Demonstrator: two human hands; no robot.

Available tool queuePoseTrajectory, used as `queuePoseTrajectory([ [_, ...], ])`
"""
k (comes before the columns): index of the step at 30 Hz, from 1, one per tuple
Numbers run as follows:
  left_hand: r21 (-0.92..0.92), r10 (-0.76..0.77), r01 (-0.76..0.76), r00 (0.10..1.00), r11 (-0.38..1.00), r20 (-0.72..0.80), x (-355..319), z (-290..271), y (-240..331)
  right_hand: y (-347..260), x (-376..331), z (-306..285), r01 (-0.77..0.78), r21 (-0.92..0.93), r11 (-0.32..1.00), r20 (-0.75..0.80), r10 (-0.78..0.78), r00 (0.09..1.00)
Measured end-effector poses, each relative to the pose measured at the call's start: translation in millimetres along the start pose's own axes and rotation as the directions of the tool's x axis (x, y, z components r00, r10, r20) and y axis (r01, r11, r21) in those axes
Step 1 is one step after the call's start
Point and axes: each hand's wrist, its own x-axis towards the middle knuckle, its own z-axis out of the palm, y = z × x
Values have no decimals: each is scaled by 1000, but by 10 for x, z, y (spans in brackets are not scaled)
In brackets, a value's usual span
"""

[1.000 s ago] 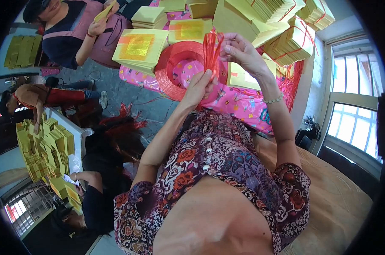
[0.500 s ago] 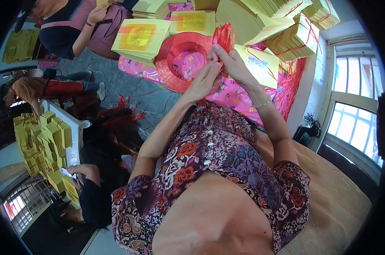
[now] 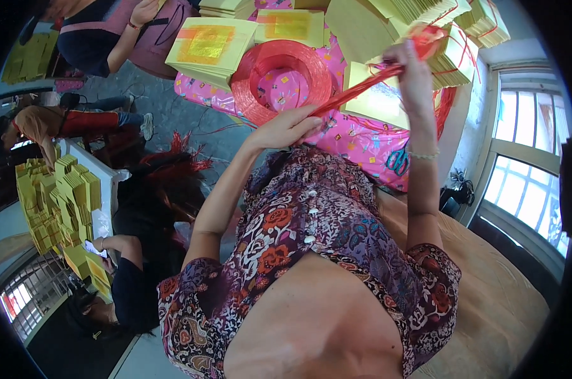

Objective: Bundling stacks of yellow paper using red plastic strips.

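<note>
A bundle of red plastic strings (image 3: 362,86) stretches slantwise between my two hands. My left hand (image 3: 289,128) is closed round its lower end, near the front edge of the table. My right hand (image 3: 412,79) grips the upper part, raised to the right, with a blurred loop of string showing above the fingers. Behind my left hand lies a ring-shaped roll of red plastic string (image 3: 245,82). Beneath the stretched bundle sits a yellow paper stack (image 3: 377,104) with a shiny silver patch.
A pink patterned cloth (image 3: 355,142) covers the table, with scissors (image 3: 398,162) near its right front. Yellow paper stacks (image 3: 213,47) lie at the back; tied ones (image 3: 456,60) stand at right. Other people (image 3: 131,271) work at left beside a table of yellow bundles (image 3: 77,196).
My hands were together over the roll; now they are apart. The right has moved up and to the right, the left slightly down and left, and the red strings are drawn out between them.
</note>
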Motion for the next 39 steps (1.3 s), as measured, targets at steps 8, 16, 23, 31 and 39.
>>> queuePoseTrajectory([
  [8, -82, -101, 118, 977, 990, 185, -317, -319, -385, 351, -143, -938, -140, 85, 986, -89, 147, 985],
  [16, 514, 42, -52, 999, 856, 32, -291, -415, -301, 449, -484, -745, -113, -925, 362, -236, -317, 918],
  [23, 672, 10, -89, 993, 735, 120, -136, -406, 149, 124, -726, 521, 706, -496, 505, 714, -225, 663],
  [31, 521, 9, -18, 1000, 853, 20, -266, -444, 244, 319, -701, 903, 687, -523, 505, 796, 1, 605],
  [39, 63, -3, 33, 907, 998, -421, -840, -96, 91, 137, -723, 1249, 681, -638, 359, 725, -20, 689],
])
